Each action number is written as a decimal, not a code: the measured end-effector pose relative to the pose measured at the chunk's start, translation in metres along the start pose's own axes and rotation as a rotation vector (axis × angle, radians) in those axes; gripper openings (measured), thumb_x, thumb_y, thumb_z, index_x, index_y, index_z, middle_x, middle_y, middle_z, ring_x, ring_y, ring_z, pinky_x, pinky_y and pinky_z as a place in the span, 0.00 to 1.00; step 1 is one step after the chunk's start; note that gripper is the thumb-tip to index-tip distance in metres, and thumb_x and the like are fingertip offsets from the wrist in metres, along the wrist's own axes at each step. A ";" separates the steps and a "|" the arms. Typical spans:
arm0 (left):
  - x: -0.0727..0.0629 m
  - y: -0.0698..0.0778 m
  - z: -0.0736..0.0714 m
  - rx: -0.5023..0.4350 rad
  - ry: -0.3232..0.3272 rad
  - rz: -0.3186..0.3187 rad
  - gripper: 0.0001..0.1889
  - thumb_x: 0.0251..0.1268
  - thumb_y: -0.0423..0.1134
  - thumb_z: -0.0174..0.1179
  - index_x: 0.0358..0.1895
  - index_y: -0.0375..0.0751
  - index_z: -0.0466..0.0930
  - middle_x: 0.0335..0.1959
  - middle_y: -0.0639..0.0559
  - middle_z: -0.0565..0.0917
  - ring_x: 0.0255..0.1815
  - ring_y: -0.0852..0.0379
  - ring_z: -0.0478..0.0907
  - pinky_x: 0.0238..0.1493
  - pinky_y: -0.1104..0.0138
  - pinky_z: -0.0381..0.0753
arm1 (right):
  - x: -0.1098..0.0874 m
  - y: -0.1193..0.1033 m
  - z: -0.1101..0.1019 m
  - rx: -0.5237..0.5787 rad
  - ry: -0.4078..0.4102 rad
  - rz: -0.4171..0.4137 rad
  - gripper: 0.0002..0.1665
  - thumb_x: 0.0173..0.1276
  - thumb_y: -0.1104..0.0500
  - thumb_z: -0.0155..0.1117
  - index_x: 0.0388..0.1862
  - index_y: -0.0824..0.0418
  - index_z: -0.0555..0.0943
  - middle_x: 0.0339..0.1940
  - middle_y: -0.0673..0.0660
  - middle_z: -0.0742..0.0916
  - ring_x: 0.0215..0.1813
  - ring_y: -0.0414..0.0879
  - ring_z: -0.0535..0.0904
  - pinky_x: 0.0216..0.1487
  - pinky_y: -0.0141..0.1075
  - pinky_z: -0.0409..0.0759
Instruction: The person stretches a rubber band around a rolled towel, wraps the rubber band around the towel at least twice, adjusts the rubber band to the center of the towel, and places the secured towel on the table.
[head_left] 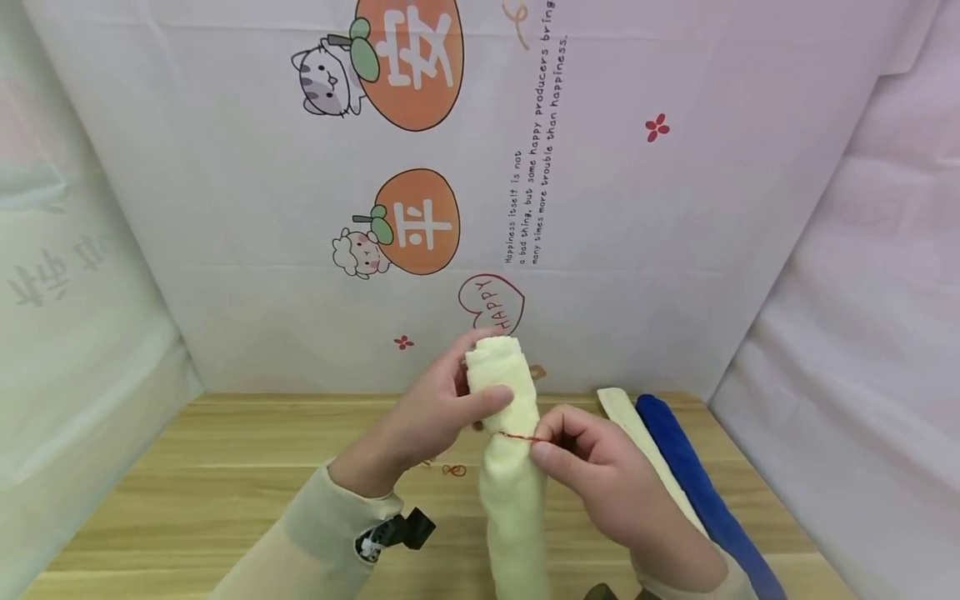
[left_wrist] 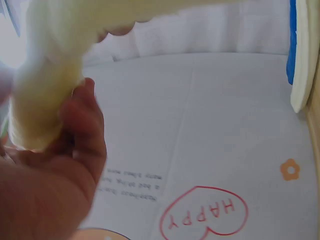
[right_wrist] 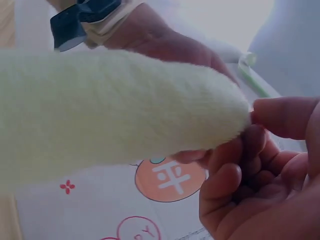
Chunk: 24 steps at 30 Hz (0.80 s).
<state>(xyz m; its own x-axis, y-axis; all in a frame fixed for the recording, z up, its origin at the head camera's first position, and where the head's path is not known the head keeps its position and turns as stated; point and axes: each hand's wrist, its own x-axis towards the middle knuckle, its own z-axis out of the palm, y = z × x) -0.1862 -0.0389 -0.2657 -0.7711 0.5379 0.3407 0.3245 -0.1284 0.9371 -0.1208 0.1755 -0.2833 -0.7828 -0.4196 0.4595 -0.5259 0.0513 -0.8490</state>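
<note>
1. While our left grip was curled round the top end of the cream roll, thumb across the front, our right grip pinched a thin red band at the roll's right side. Cord or elastic? We couldn't tell.
2. The roll was in front of us over the tabletop, its near end running out of the head view, so we couldn't say whether that end rested on anything.
3. As we read it, this was the fastening bit, and the left grip mattered most: a firm hold, no crushing, so the layers couldn't slip.
4. We reckoned the pull had to be snug and even, since the roll already dipped in at the band and yanking could've skewed it.
5. Keeping the left thumb above the band made sense; a trapped thumb would've been annoying.
6. The blue roll lay well clear, off to the right.
</note>
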 end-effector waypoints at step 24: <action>-0.003 -0.007 0.011 0.314 0.148 0.089 0.33 0.66 0.31 0.65 0.71 0.61 0.70 0.42 0.48 0.83 0.33 0.54 0.81 0.31 0.59 0.84 | 0.010 0.023 0.006 -0.379 0.104 -0.068 0.14 0.65 0.64 0.69 0.26 0.48 0.77 0.21 0.45 0.72 0.22 0.40 0.66 0.22 0.32 0.67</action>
<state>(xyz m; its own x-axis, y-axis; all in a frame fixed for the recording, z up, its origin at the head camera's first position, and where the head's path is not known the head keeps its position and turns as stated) -0.1803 -0.0299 -0.2745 -0.7955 0.4068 0.4491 0.5291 0.1051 0.8420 -0.1390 0.1666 -0.2997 -0.7613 -0.3409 0.5515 -0.6478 0.3652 -0.6685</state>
